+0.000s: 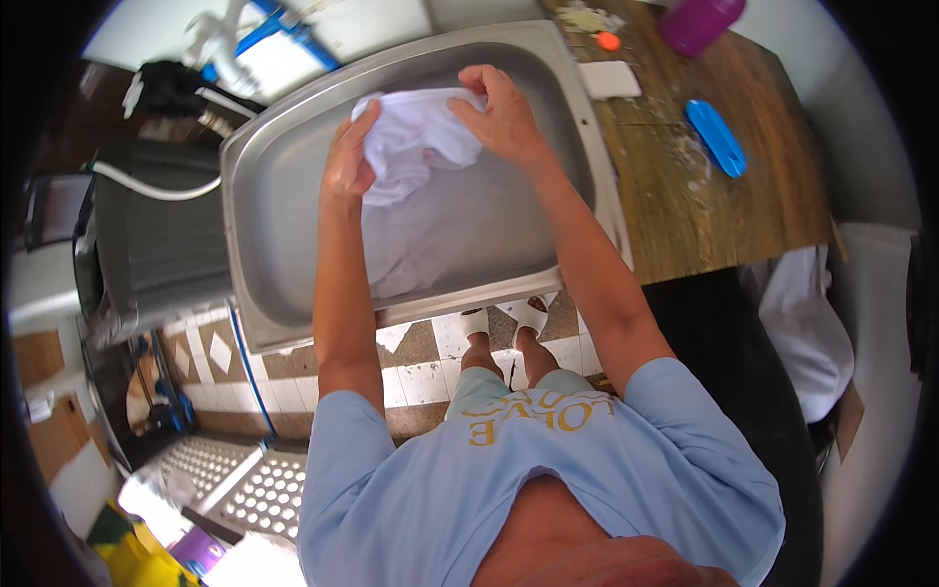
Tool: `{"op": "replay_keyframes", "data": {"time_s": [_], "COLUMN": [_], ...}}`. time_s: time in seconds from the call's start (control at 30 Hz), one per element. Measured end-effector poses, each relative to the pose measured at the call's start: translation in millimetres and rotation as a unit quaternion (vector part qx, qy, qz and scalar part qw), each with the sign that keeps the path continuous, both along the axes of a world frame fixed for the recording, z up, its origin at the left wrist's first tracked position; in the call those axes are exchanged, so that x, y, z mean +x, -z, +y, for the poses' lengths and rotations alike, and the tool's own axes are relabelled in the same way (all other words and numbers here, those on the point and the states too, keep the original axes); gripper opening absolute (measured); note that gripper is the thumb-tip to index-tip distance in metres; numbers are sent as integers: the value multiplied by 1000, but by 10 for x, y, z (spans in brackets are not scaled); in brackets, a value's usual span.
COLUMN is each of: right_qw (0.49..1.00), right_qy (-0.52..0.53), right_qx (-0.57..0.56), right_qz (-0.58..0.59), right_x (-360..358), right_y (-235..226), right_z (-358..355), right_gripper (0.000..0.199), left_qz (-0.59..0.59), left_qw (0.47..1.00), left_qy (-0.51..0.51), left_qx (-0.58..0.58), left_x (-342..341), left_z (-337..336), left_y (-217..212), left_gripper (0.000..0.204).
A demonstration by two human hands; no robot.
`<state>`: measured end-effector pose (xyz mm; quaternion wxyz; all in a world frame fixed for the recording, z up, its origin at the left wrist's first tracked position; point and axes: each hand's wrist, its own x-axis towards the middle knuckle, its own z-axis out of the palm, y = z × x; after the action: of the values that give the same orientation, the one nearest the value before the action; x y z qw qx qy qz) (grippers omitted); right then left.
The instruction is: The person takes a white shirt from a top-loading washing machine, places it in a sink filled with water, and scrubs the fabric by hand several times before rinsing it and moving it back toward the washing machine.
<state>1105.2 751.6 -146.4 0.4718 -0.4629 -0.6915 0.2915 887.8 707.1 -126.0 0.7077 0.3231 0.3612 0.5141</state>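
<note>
A white cloth [406, 137] with a faint pinkish mark hangs bunched between my two hands over a wide stainless steel sink [284, 249]. My left hand [349, 157] grips the cloth's left edge, thumb on the near side. The upper right corner is in my right hand [501, 115], its fingers curled around the fabric. Below the bunched part, paler white fabric [416, 249] trails down toward the sink's near side; whether it is the same piece I cannot tell.
On the wooden counter [675, 210] to the right lie a blue oblong brush or holder [716, 137], a white block [609, 80], an orange cap [607, 41] and a purple bottle [699, 22]. A dark grey bin [161, 230] and white hose [156, 188] stand left.
</note>
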Motion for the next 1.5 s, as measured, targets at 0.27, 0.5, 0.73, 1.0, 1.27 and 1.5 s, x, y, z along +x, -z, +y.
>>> {"op": "replay_keyframes", "data": {"time_s": [0.27,0.5,0.73,1.0,1.27,1.5], "right_qw": [929,868,870,927,999,969], "right_qy": [67,-50,-125,-60,-40,-81], "right_qx": [167,202,197,187,3,166], "right_qz": [-323,-451,-434,-319,-20,-163], "right_x": [1648,1824,1890,1730,673,-223], "right_y": [-289,-111,-197,-187,-457,-215], "right_z": [296,403,585,740,329,-93], "right_gripper": [42,54,53,51,35,35], "left_qz": [-172,-181,-134,-202,-224,-263], "left_qw": [978,974,981,970,963,958], "left_qy": [-66,-65,-89,-88,-108,-84], "left_qx": [-94,-118,-107,-104,-106,-72], "left_x": [764,902,914,861,943,1053], "left_z": [-276,-285,-289,-263,-262,-351], "left_y": [158,241,169,185,254,192], "left_gripper": [43,44,46,46,42,45]}}
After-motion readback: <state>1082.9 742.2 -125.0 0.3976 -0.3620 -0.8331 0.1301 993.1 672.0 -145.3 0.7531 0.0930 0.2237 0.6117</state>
